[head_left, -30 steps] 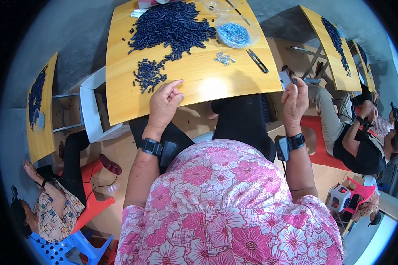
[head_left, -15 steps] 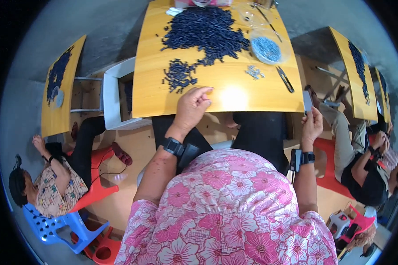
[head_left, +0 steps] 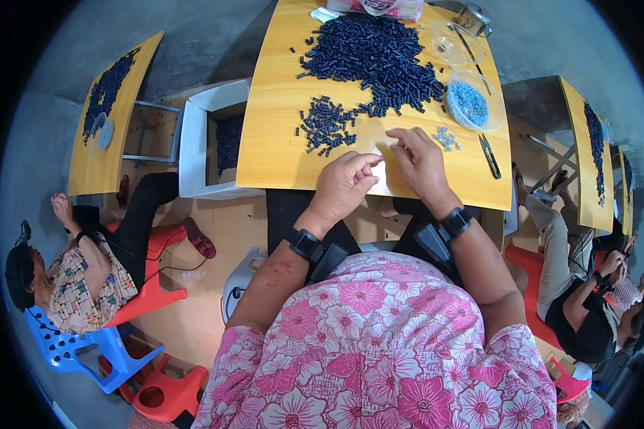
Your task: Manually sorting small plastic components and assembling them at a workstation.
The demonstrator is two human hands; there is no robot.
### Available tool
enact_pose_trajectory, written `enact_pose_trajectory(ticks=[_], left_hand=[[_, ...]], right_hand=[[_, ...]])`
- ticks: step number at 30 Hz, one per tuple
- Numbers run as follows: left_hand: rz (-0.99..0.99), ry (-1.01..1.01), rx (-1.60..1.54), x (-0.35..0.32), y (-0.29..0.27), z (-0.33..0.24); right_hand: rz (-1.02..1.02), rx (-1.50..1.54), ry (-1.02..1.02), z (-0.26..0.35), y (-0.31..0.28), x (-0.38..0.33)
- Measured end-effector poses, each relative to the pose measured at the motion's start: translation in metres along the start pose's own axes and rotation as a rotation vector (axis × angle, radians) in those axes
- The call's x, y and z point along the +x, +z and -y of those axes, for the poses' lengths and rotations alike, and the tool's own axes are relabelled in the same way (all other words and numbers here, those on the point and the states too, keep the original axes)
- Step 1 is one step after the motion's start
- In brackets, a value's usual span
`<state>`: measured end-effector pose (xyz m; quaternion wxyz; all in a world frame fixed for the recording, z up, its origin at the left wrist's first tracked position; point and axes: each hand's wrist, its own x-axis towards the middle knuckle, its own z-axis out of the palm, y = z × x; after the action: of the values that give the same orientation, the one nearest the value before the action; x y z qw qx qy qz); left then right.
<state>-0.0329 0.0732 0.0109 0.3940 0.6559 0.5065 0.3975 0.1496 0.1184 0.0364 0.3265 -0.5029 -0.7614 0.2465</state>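
Observation:
My left hand (head_left: pixel 345 187) is at the near edge of the yellow table, thumb and fingertips pinched together. Anything between them is too small to make out. Close beside it, my right hand (head_left: pixel 423 169) hovers over the tabletop with bent fingers and a gap between thumb and index finger; no object shows in it. A small pile of short dark-blue tubular pieces (head_left: pixel 325 125) lies beyond my left hand, joined to a much larger heap (head_left: pixel 372 57) behind. Near my right fingers are several small shiny clear or silvery pieces (head_left: pixel 447 139).
On the table's right stand a clear bowl of light-blue bits (head_left: pixel 468 104) and black-handled snips (head_left: pixel 490 156). Farther back are a clear dish (head_left: pixel 449 46) and a metal mug (head_left: pixel 474 19). A white box (head_left: pixel 193 154) adjoins the table's left side. Other people sit at tables on both sides.
My right hand has come from beside the table's right edge, near a grey flat object, to over the table next to my left hand. The left hand stays pinched. The view has shifted.

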Motion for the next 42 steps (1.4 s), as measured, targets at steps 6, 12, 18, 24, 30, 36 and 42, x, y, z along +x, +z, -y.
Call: enact_pose_trajectory(ticks=[6, 12, 18, 24, 30, 36, 42], left_hand=[[0.045, -0.028, -0.036, -0.001, 0.0, 0.005], [0.003, -0.027, -0.072, -0.003, 0.002, 0.005], [0.007, -0.017, -0.052, -0.001, 0.002, 0.004], [0.049, -0.015, -0.024, 0.0, 0.0, 0.006], [0.002, -0.024, -0.02, 0.0, 0.001, 0.005], [0.003, -0.005, -0.021, -0.001, 0.0, 0.006], [0.005, -0.015, -0.06, 0.0, 0.0, 0.006]], right_hand=[[0.059, -0.143, -0.007, -0.005, 0.027, 0.044], [0.042, -0.295, -0.069, -0.007, 0.044, 0.06], [0.046, -0.329, -0.093, -0.007, 0.044, 0.056], [0.071, -0.404, -0.117, -0.005, 0.037, 0.044], [0.062, -0.346, -0.099, 0.0, 0.031, 0.036], [0.16, -0.237, -0.062, 0.004, 0.035, 0.042], [0.165, -0.285, -0.066, 0.003, 0.04, 0.042]])
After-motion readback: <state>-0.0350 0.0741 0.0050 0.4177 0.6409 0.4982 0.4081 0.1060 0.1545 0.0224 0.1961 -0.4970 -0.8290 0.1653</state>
